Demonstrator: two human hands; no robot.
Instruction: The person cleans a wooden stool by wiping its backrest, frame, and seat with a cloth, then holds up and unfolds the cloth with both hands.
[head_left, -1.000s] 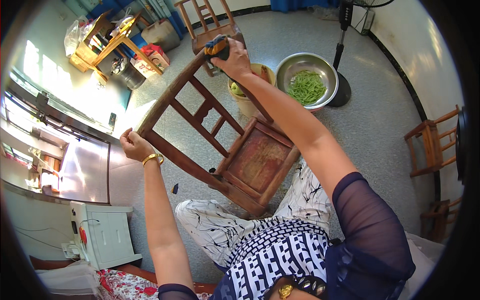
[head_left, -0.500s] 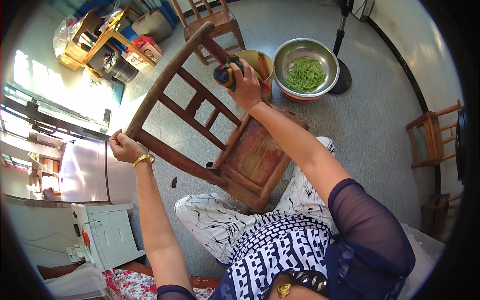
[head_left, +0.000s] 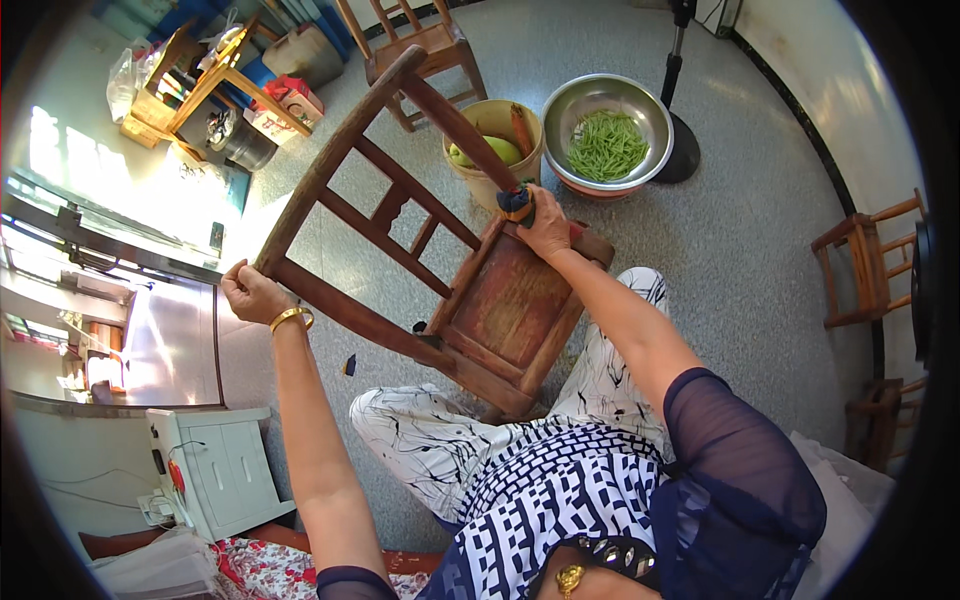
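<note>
A worn reddish-brown wooden chair [head_left: 505, 300] stands tilted before me, its backrest reaching up and left. My left hand [head_left: 255, 293] is closed round the left end of the chair's top rail, a gold bangle on its wrist. In my right hand [head_left: 546, 226] is a bunched dark cloth [head_left: 514, 205] with bits of orange and red. It presses this cloth against the lower end of the far back post, just above the seat. Part of the cloth is hidden behind the fingers.
Beyond the chair stands a yellowish bucket [head_left: 473, 172] with a pale green gourd [head_left: 498, 150]. Beside it, a steel basin [head_left: 655, 122] holds cut green beans [head_left: 607, 145]. A black stand [head_left: 683, 150] rises behind. Another wooden chair [head_left: 430, 60] is at the back, with a small one [head_left: 860, 270] at right.
My right hand has slid the cloth down the far back post, from its upper part to near the seat. The gourd in the bucket has come into sight. My left hand keeps its place.
</note>
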